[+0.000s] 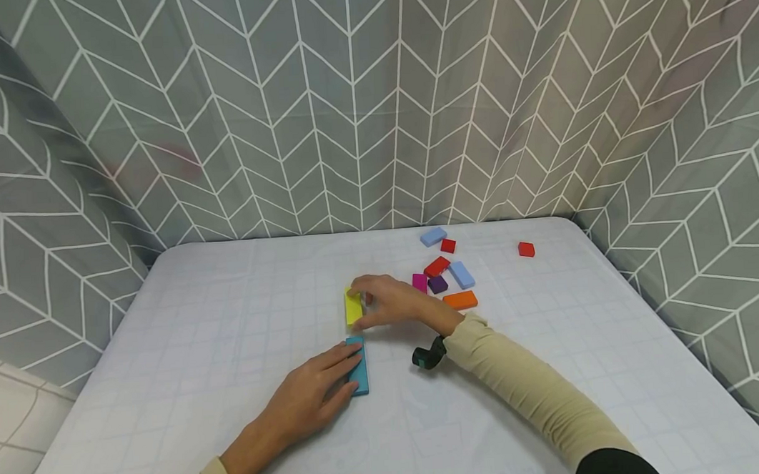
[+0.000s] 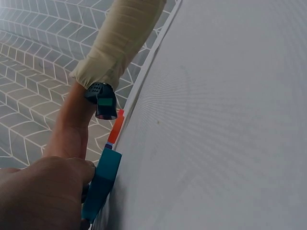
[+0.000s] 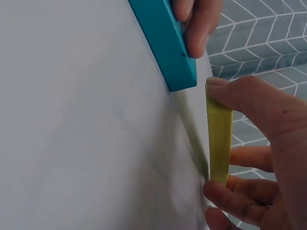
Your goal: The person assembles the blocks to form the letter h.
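My right hand [image 1: 389, 301] holds a flat yellow block [image 1: 353, 308] by its two ends, thumb at the near end and fingers at the far end. In the right wrist view, the yellow block [image 3: 219, 143] stands close to the tabletop; whether it touches is unclear. Just nearer to me lies a longer teal block [image 1: 359, 374], in line with the yellow one and a small gap apart. The fingers and thumb of my left hand [image 1: 310, 389] rest on the teal block, reaching over it from the left. The left wrist view shows the teal block [image 2: 103, 182] beside the thumb.
Right of the yellow block lie an orange block [image 1: 460, 301], a magenta block [image 1: 419, 283], a dark purple block [image 1: 438, 284], a red block [image 1: 437, 266] and light blue blocks [image 1: 462, 275]. A small red block [image 1: 526, 249] sits apart, farther right. A patterned curtain [image 1: 353, 109] surrounds the white table [image 1: 229, 309].
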### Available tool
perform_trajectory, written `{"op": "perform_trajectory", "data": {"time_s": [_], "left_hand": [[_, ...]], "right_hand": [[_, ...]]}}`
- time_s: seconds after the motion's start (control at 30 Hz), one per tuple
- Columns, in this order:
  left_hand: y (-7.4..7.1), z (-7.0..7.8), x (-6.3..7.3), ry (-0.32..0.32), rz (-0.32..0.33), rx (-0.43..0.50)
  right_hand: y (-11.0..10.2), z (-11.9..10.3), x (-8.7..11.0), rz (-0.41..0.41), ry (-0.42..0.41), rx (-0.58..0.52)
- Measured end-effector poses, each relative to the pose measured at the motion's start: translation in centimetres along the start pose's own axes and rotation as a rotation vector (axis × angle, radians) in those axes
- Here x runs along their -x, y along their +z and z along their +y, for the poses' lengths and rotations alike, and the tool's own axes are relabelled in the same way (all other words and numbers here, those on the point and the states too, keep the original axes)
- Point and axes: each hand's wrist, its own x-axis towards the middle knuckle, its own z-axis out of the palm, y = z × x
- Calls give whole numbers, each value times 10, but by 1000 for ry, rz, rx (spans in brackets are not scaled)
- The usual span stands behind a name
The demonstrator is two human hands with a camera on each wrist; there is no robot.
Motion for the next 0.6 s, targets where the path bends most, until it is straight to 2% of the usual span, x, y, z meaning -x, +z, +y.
{"op": "perform_trajectory", "data": {"time_s": [0.27,0.6], "left_hand": [[0,0,0,2,1,-2],[-2,0,-1,0,-4,0]], "right_hand": [[3,-3,2,-5,-6,-15],[6,-6,4,10,13,46]]}}
